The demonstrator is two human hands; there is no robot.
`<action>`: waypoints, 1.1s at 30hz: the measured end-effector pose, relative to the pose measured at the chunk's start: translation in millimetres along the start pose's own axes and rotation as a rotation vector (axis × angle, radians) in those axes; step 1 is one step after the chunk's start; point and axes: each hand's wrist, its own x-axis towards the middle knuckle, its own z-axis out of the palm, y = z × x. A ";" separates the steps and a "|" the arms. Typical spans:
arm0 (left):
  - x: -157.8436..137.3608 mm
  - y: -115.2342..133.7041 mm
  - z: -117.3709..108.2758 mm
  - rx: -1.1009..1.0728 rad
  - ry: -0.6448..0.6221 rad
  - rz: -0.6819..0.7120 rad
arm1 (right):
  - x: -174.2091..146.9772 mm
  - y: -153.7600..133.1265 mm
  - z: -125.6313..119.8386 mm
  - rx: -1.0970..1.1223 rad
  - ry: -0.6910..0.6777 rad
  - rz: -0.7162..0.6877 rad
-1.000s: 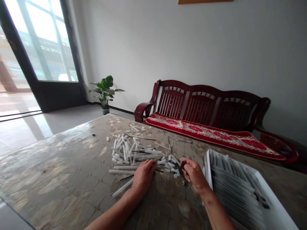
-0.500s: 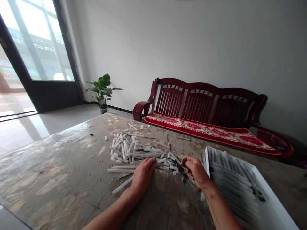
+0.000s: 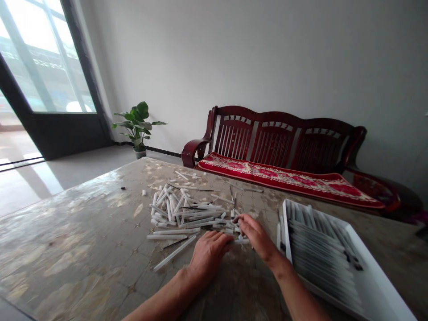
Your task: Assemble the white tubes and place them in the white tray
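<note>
My left hand [image 3: 212, 249] is closed low over the table, thumb and fingers together at one end of a short white plastic tube [image 3: 241, 241] that sticks out to the right. Just beyond that tube, my right hand [image 3: 256, 234] is bent in a pinch over the near right edge of the pile. Whatever is between its fingertips is too small to make out. The pile of white plastic tubes [image 3: 172, 205], with thin black sticks among them, spreads ahead and left of both hands. One long tube [image 3: 174, 254] lies by itself left of my left hand.
At the right stands a white box [image 3: 374, 272] holding many translucent tubes with black ends. Several loose tubes [image 3: 279, 234] lie along its left side. The patterned table [image 3: 83, 258] reaches toward a dark red wooden bench [image 3: 270, 138]. A potted plant [image 3: 138, 122] stands beyond.
My right hand has moved left, away from the box and closer to my left hand. The left hand has shifted slightly right and nearer. The whole view has turned slightly.
</note>
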 end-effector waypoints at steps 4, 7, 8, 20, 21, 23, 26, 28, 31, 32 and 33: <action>-3.2 2.1 7.1 -0.113 -0.004 -0.035 | 1.9 8.0 27.0 0.111 0.077 -0.057; -2.6 -2.4 3.2 -0.153 0.017 -0.114 | 9.5 18.4 16.8 0.160 0.211 0.009; -1.7 -4.0 0.6 -0.152 0.031 -0.149 | 11.9 22.6 9.7 0.095 0.271 0.017; 5.2 -8.4 -8.5 -0.058 -0.033 -0.355 | 3.3 30.9 9.8 -0.980 0.177 -0.022; 4.5 -8.6 -7.9 -0.056 -0.035 -0.355 | 3.6 30.8 10.7 -0.988 0.180 -0.020; 3.4 -9.2 -7.3 -0.048 -0.035 -0.358 | 4.7 32.6 9.9 -0.976 0.188 -0.018; 3.0 -10.0 -7.5 -0.041 -0.039 -0.355 | 6.7 39.1 5.1 -0.885 0.231 -0.040; 3.3 -10.2 -7.9 -0.031 -0.047 -0.355 | 8.2 43.9 0.9 -0.808 0.282 -0.056; 3.7 -10.3 -8.0 -0.018 -0.057 -0.364 | 9.4 48.3 -5.1 -0.757 0.324 -0.055; 3.8 -10.4 -7.9 -0.017 -0.060 -0.367 | 9.2 48.4 -6.5 -0.757 0.327 -0.050; 3.9 -10.6 -7.9 -0.017 -0.063 -0.370 | 8.7 47.8 -7.2 -0.762 0.324 -0.048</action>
